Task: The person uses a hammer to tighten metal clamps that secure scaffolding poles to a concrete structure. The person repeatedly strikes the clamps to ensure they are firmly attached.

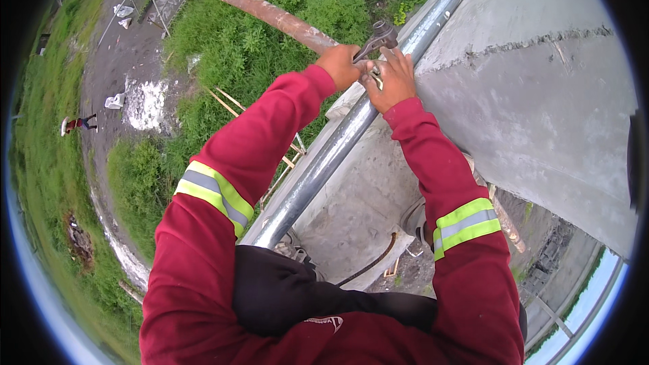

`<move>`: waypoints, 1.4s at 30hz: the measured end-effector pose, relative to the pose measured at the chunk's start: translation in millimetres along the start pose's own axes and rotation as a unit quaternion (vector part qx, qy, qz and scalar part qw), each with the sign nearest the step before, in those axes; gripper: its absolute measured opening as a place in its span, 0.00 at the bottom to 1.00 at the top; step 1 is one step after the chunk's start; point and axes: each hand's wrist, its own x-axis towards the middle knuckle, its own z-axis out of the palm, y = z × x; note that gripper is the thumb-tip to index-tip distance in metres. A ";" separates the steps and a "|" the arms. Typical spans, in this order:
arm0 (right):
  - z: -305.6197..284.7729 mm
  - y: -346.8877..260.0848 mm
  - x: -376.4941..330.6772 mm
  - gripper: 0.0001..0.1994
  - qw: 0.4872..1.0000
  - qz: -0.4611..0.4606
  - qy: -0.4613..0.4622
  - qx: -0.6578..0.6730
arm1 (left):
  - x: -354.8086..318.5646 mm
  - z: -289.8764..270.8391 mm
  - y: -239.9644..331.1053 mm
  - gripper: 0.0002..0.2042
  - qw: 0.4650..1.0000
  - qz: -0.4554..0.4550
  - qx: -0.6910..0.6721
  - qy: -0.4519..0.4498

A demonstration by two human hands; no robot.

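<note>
A shiny galvanised pipe [345,138] slants from near my lap up toward the far right. On it, where the end of a rusty pipe [274,17] meets it, is a dark metal scaffold clamp [376,39]. My left hand [340,66] is closed round the clamp's near left side, beside the rusty pipe. My right hand [393,78] lies over the galvanised pipe, its fingers bent against the clamp and a small metal part showing by the thumb. The fingers partly hide the clamp's lower half.
A grey concrete wall [527,88] rises close on the right, with a concrete ledge [358,203] below the pipe. A bent rebar [375,260] sticks out near my legs. Far below lie green plants [270,61], a dirt track, wooden poles and a person [80,124] walking.
</note>
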 end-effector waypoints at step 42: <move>-3.6 -19.8 10.5 0.27 0.994 0.073 -0.059 -0.063 | -7.3 -5.8 1.8 0.11 0.992 0.103 0.069 -0.005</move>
